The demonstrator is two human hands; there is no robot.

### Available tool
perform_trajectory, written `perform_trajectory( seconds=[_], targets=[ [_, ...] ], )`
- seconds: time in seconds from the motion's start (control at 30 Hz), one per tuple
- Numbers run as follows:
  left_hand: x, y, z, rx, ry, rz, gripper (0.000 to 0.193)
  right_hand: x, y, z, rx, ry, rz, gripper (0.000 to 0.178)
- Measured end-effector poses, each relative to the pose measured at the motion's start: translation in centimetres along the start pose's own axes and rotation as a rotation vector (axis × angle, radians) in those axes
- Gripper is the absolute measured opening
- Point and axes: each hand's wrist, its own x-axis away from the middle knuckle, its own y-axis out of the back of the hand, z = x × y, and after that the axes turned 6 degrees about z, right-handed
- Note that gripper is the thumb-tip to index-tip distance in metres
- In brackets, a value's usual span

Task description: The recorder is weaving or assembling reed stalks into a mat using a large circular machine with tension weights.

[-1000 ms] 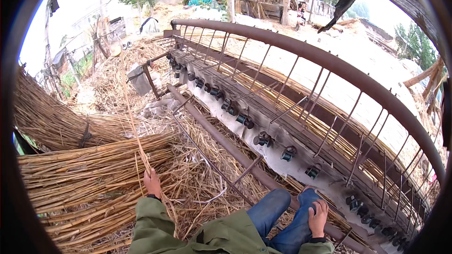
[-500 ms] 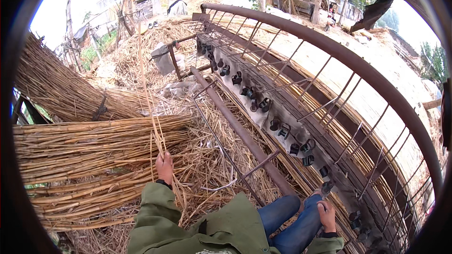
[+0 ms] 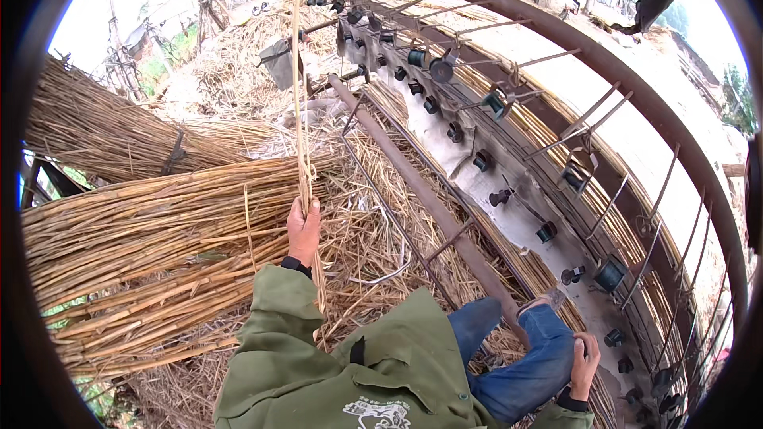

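A few long, thin reed stalks [image 3: 303,111] stand almost upright in my left hand [image 3: 304,226], its fingers wrapped round their lower part. Beside that hand, to the left, lies a broad heap of yellow reeds [image 3: 159,226]. My right hand [image 3: 585,361] rests against my bent knee [image 3: 540,365], loosely curled, with nothing visible in it. Past the knee runs a long metal frame [image 3: 556,24] with thin rods. Rows of dark spools [image 3: 482,160] hang along its beam, some over a pale cloth strip [image 3: 469,179].
A rusty pipe [image 3: 413,183] with short crossbars runs between me and the spools. Another reed bundle [image 3: 111,123], tied with a dark band, leans at the left. Loose straw [image 3: 358,226] covers the ground. A grey bag [image 3: 280,63] hangs at the frame's far end.
My left hand has moved up and right with the stalks, which stand straighter. The rods and spools have shifted, and several spools hang across the beam. My right hand has stayed by my knee.
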Motion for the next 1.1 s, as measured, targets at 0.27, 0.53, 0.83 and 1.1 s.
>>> perform_trajectory(
  seconds=[0.27, 0.53, 0.83, 1.1],
  targets=[
    [3.1, -3.5, -2.4, -0.397, -0.277, -0.009, 0.026, -0.9, -0.7, 2.0, 0.233, 0.022, 0.163, 0.023],
    [11.8, -13.0, -6.6, -0.416, -0.56, 0.28, 0.019, -4.9, -12.2, 17.5, -0.145, 0.263, 0.419, 0.07],
    [16.0, -12.4, -4.5, -0.291, -0.41, 0.364, 0.03, -3.3, -19.9, 19.2, -0.53, 0.271, 0.392, 0.034],
    [15.9, -8.1, -2.8, -0.063, -0.018, 0.381, 0.071, -4.5, -23.0, 18.9, -0.708, 0.162, 0.372, 0.006]
  ],
)
